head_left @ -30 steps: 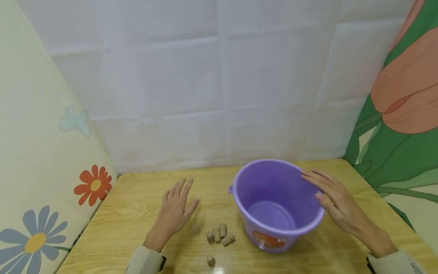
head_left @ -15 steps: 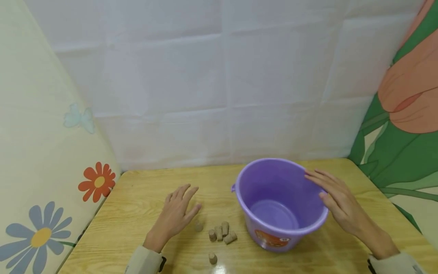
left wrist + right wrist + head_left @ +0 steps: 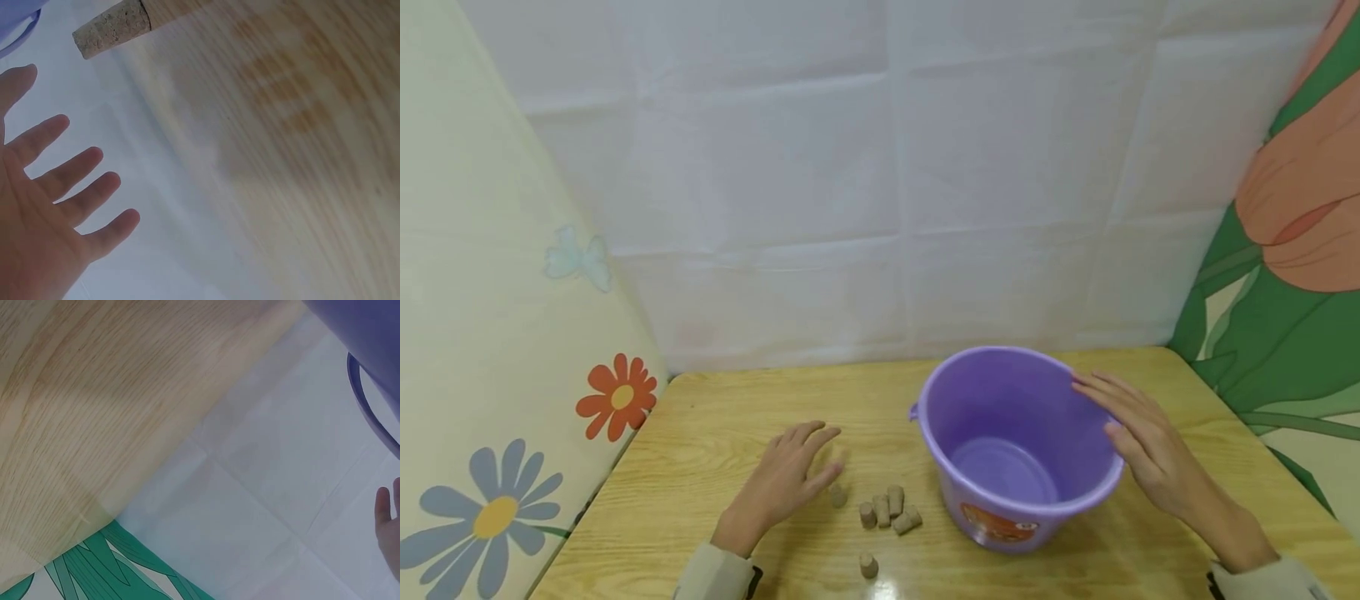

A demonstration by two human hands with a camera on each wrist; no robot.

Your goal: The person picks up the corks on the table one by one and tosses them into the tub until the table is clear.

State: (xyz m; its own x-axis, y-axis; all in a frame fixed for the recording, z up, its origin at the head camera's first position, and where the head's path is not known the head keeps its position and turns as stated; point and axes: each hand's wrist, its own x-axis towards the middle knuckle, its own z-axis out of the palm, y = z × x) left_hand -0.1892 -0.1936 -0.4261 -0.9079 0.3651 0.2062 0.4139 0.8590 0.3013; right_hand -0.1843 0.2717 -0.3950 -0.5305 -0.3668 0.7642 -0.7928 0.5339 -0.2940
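A purple bucket (image 3: 951, 467) stands upright on the right half of the table, an orange label low on its front. My right hand (image 3: 1161, 454) is at its right rim, fingers fairly straight; whether they press on the rim I cannot tell. Several corks (image 3: 882, 510) lie in a loose group left of the bucket, and a lone cork (image 3: 868, 566) is closer to me. Just left of them my left hand (image 3: 778, 475) hovers, palm down and fingers spread, holding nothing. The left wrist view shows a single cork (image 3: 112, 28) beyond the thumb, apart from the hand.
The wooden table (image 3: 715, 442) ends at a white cloth backdrop (image 3: 760, 183). A flower-printed panel (image 3: 482, 333) borders the left side, and a panel with a large tulip (image 3: 1300, 333) the right. A handle (image 3: 362, 406) hangs at the bucket's side.
My left hand has dropped slightly and its fingers have tipped down and to the right, toward the corks. The right hand keeps its place at the bucket rim. The head view shifted slightly.
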